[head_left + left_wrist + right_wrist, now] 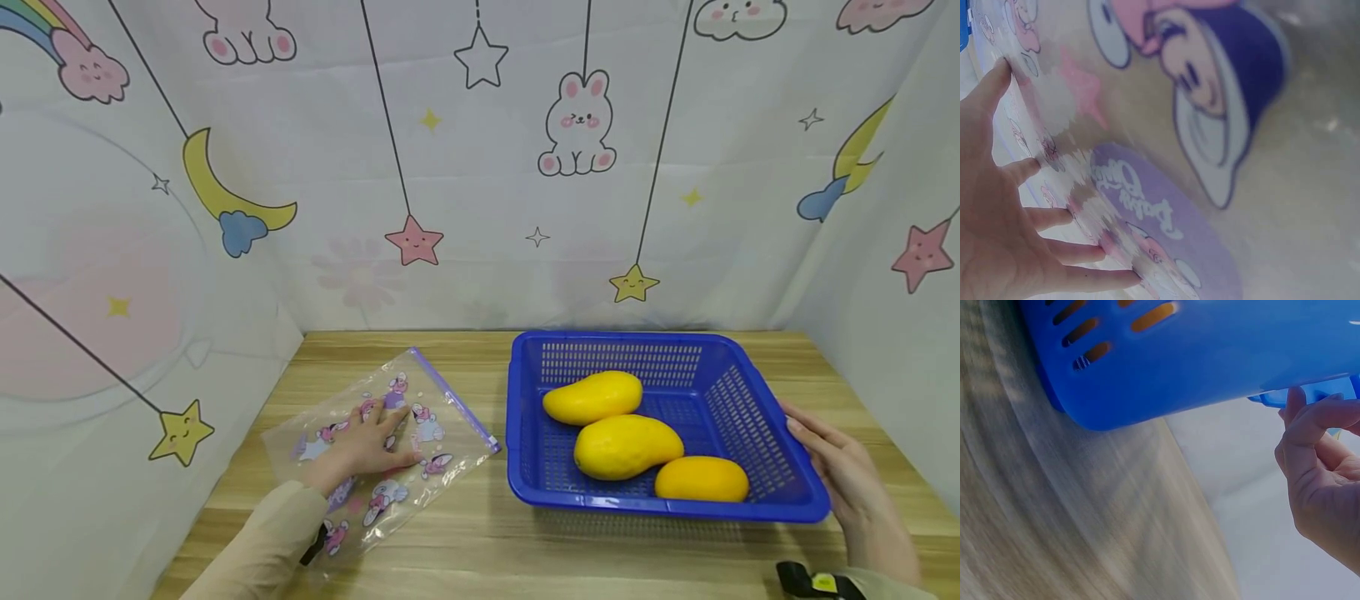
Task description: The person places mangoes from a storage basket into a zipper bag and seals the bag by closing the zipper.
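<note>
On the left of the wooden table lies a clear zip bag (450, 446) with cartoon prints and a purple slider strip. My left hand (367, 446) rests on it with fingers spread; in the left wrist view the fingertips touch the printed plastic (1166, 181). A blue plastic basket (772, 392) stands at the right, holding three yellow mangoes (628, 447). At its right side, my right hand (851, 467) grips the rim. The right wrist view shows the curled fingers (1310, 434) at the rim, beside the basket's slotted wall (1166, 369).
The wooden table (450, 550) meets a white cloth backdrop (487, 167) printed with stars, moons and rabbits. Cloth also rises at the left and right sides. The bag's zip end lies close to the basket's left wall.
</note>
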`<state>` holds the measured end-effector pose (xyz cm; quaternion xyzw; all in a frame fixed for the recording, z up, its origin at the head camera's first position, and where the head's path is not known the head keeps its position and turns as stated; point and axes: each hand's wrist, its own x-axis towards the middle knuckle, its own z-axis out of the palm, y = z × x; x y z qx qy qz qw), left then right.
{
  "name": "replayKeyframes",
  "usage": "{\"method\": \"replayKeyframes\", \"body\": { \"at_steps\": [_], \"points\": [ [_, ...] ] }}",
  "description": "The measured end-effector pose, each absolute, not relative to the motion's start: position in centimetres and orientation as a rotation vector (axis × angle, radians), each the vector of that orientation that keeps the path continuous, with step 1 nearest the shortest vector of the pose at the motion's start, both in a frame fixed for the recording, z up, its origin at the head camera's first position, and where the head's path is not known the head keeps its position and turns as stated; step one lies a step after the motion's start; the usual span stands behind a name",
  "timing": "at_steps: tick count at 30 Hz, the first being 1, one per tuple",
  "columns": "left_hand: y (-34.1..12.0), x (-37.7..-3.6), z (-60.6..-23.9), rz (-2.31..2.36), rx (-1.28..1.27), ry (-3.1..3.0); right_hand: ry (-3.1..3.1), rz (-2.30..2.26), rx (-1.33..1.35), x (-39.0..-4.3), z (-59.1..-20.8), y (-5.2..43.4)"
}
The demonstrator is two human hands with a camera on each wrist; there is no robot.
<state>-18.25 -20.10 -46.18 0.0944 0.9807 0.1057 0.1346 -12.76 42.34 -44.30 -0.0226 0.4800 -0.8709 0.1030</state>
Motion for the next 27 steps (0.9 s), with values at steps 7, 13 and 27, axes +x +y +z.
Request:
{"method": "replayKeyframes", "body": {
  "at_steps": [7,13,27],
  "points": [
    [-20.38,-18.36,-45.93,0.327,0.317,2.83,1.427,-2.568,-0.109,-12.75,-44.4,42.26],
    [-20.49,-18.36,-45.85,0.322,0.336,2.83,1.453,-2.555,-0.089,-12.76,-44.33,42.26],
    [-21.08,-18.76,-46.21,0.378,0.38,2.787,1.454,-2.563,-0.054,-12.75,-44.18,42.23]
  ]
}}
